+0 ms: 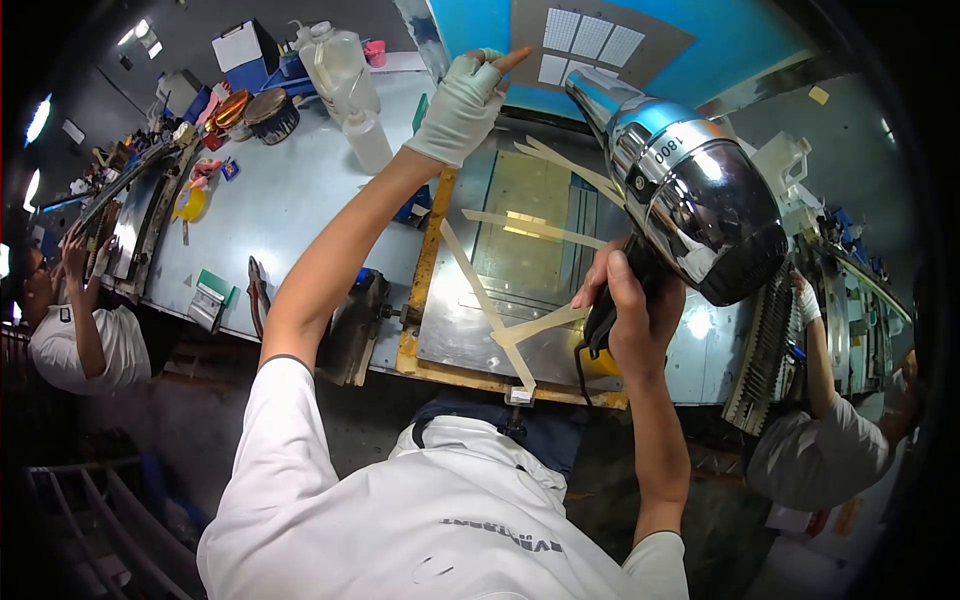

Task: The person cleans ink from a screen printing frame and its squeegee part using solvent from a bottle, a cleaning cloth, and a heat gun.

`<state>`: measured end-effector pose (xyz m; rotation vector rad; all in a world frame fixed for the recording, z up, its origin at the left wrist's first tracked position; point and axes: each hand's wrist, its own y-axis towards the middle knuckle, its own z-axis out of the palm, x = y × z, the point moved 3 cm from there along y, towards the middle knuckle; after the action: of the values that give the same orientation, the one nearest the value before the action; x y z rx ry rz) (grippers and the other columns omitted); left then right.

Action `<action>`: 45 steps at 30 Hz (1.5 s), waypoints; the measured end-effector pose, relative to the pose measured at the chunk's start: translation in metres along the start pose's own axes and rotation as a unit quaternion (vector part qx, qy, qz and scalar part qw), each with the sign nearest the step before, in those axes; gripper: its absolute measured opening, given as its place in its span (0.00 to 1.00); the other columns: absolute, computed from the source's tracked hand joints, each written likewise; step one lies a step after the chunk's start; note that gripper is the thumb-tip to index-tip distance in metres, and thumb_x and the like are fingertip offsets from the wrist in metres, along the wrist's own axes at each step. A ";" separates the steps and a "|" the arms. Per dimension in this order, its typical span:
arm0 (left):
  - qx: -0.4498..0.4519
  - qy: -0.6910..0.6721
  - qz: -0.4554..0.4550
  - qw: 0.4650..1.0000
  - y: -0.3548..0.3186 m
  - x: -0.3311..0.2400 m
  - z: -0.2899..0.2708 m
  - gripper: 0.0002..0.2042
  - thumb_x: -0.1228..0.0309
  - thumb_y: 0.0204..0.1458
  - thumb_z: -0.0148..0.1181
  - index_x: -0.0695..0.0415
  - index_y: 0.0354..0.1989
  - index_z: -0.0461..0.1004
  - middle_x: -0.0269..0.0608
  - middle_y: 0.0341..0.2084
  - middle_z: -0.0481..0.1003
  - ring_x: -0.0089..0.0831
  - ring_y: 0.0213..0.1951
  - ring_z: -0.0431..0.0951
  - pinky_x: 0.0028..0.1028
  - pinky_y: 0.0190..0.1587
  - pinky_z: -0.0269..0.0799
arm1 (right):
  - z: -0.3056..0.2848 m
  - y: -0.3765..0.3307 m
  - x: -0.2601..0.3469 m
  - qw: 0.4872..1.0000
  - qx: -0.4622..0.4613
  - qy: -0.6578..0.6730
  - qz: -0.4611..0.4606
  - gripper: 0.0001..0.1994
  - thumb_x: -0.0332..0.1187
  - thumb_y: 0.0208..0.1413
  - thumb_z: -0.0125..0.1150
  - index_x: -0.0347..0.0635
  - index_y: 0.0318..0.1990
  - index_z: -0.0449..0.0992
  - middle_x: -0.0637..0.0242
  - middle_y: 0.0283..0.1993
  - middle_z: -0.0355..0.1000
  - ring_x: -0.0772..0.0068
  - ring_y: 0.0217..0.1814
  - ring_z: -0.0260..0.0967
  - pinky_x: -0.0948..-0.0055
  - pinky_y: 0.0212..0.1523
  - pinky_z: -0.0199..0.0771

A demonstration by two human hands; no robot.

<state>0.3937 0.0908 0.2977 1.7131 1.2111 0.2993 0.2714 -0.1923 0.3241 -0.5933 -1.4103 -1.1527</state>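
Note:
My right hand [640, 310] is wrapped round the handle of a shiny chrome-and-black hair dryer [715, 195]. The dryer's nozzle points up and left at a raised blue printing screen [690, 30], which carries several pale grid-patterned panels [590, 40]. In a white glove with bare fingertips, my left hand [465, 105] is lifted by the screen's lower left edge. Its index finger stretches out toward the screen and the other fingers are bent; nothing shows in it. Below both hands lies a metal plate [450, 330] with strips of masking tape [470, 275] across it.
A yellow-edged frame [425, 270] borders the plate. On the left of the metal table [270, 200] stand plastic bottles [335, 70], an ink tin [270, 115], a yellow tape roll [188, 202] and pliers [258, 295]. Co-workers [95, 340] are at both sides.

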 end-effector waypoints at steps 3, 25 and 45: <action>-0.004 0.035 0.024 0.999 -0.002 0.007 0.002 0.19 0.82 0.58 0.58 0.53 0.57 0.78 0.46 0.51 0.71 0.38 0.47 0.76 0.29 0.48 0.75 | 0.001 -0.001 0.002 1.000 0.002 0.001 0.011 0.10 0.31 0.65 0.54 0.34 0.33 0.71 0.65 0.28 0.69 0.73 0.25 0.70 0.71 0.29 0.76; -0.017 -0.645 -0.521 0.559 0.036 -0.003 0.021 0.11 0.69 0.66 0.50 0.59 0.45 0.79 0.28 0.22 0.79 0.18 0.25 0.79 0.17 0.27 0.76 | -0.005 -0.006 -0.003 0.999 0.031 0.016 -0.014 0.09 0.27 0.66 0.55 0.29 0.49 0.74 0.61 0.39 0.75 0.75 0.33 0.77 0.77 0.30 0.80; -0.084 -0.699 -0.523 0.480 0.028 -0.014 0.052 0.08 0.69 0.61 0.52 0.56 0.32 0.75 0.33 0.21 0.77 0.26 0.23 0.76 0.25 0.27 0.76 | -0.006 -0.009 -0.006 1.000 0.015 0.017 -0.011 0.09 0.28 0.67 0.55 0.29 0.47 0.74 0.62 0.32 0.76 0.76 0.30 0.77 0.78 0.29 0.79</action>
<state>0.4380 0.0486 0.2995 0.2736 0.5676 -1.4393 0.2680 -0.1999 0.3152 -0.5351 -1.4057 -1.1523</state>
